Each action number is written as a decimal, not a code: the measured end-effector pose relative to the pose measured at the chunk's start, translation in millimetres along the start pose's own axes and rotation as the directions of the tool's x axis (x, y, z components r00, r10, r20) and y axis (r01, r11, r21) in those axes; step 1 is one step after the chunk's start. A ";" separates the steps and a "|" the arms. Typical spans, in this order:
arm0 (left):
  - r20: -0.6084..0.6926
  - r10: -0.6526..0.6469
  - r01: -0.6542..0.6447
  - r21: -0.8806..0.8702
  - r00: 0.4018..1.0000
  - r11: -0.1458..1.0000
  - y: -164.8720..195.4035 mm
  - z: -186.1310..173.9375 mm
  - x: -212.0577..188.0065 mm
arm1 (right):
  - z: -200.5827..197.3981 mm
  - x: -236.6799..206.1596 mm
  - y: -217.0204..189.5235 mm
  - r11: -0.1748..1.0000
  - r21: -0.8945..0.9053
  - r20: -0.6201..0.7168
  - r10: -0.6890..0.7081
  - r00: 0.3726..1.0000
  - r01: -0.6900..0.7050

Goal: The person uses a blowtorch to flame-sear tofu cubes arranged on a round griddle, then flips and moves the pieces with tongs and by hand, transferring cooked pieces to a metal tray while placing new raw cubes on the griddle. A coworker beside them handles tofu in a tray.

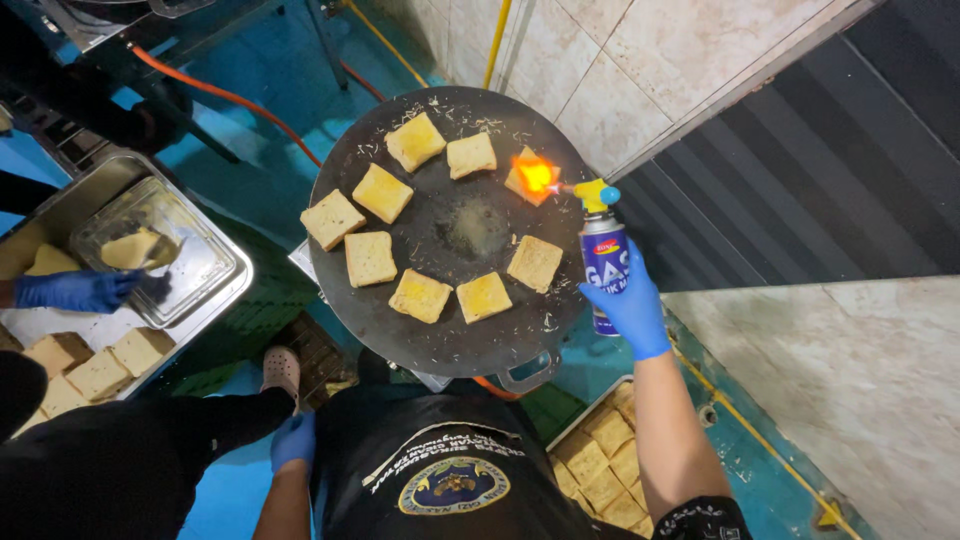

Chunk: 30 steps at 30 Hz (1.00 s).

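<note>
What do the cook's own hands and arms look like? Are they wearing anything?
Both hands wear thin bright blue gloves: the right hand and the left hand. The forearms are bare. A black short sleeve with a pale patterned edge shows on the right arm.

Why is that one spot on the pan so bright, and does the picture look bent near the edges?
In the head view the torch flame glares orange-white and washes out the bread slice beneath it; the round griddle stays dark and matte, in sharp focus. The wide lens bows the wall tiles and tray outward. The right hand on the gas canister is crisp, the left hand dimmer.
</note>
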<state>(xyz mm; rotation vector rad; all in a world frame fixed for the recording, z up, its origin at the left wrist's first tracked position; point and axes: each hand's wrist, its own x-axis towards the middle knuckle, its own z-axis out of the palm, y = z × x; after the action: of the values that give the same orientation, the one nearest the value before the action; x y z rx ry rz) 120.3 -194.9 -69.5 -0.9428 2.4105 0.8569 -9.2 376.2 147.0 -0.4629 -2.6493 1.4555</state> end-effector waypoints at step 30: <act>0.070 -0.066 0.068 -0.016 0.995 0.998 24.0 -6.7 8.2 | -4.2 9.6 -1.4 0.985 0.175 -0.020 -0.002 1.000 0.006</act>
<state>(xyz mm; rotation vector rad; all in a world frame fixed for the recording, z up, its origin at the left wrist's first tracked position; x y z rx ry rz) 96.6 -189.2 -59.8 -0.9789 2.3028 0.8742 -17.7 381.8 149.9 -0.4531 -2.4767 1.6542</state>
